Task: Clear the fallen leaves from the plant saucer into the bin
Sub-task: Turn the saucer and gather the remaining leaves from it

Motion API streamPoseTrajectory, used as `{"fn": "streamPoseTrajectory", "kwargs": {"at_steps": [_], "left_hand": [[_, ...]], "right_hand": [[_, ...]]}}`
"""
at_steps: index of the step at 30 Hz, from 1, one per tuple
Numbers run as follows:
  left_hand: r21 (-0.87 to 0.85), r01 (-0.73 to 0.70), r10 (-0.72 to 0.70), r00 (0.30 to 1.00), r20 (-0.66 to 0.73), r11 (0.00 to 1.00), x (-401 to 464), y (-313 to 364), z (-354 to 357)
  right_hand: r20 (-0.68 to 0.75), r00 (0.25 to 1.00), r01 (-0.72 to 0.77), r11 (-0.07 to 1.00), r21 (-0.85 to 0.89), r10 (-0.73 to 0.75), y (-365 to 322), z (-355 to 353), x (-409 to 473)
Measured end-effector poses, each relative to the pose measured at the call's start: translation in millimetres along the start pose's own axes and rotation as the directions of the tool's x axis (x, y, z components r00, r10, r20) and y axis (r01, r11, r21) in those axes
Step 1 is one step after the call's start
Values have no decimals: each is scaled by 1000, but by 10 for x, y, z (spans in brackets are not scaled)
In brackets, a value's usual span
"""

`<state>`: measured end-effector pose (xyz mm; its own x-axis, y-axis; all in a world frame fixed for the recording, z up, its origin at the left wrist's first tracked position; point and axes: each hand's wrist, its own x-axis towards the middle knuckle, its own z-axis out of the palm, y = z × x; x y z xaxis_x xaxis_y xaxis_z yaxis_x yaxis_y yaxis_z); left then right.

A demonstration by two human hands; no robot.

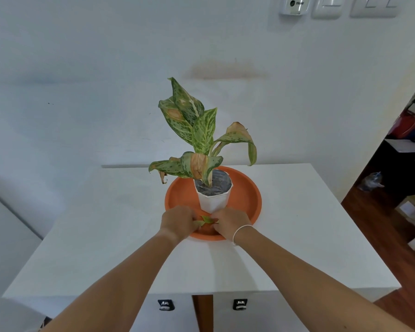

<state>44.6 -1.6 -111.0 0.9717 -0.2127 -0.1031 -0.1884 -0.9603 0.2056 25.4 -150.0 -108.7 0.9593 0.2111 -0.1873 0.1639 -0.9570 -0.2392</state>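
Reaching over the near rim of the saucer (247, 195), both hands meet in front of the pot (213, 200); the left hand (177, 221) and right hand (229, 221), fingers curled, pinch green leaves (206, 220) between them, over the saucer on the table (309, 236).

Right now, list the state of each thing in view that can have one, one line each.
left hand: over the saucer's near side, fingers curled on the leaves.
right hand: beside it, fingers curled on the leaves.
fallen leaves: between both hands, still in the saucer.
saucer: flat on the white table.
pot: upright in the saucer.
plant: standing, several leaves browned and drooping.
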Motion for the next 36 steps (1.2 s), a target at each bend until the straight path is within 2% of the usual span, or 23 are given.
{"fn": "streamPoseTrajectory", "kwargs": {"at_steps": [6, 12, 16, 21, 30, 36], "left_hand": [[-8, -8, 8, 999, -39, 1000, -30, 23, 54], [-76, -13, 6, 996, -93, 997, -62, -7, 63], [-149, -18, -1, 993, -122, 989, -91, -18, 49], [-153, -7, -13, 992, -128, 988, -103, 24, 34], [-151, -13, -6, 991, -131, 989, -130, 37, 38], [-263, 7, -57, 981, -185, 965, -177, 31, 57]], "right_hand": [[-93, 996, -9, 999, 36, 13, 8, 31, -1], [-88, 995, -44, 998, 51, 48, 54, -55, -39], [-19, 989, -145, 985, 97, 148, 249, -241, -49], [122, 968, -228, 972, 59, 219, 328, -260, -84], [49, 973, -223, 974, -38, 225, 163, -200, -130], [-26, 967, -257, 960, -109, 255, 89, -123, -88]]}}
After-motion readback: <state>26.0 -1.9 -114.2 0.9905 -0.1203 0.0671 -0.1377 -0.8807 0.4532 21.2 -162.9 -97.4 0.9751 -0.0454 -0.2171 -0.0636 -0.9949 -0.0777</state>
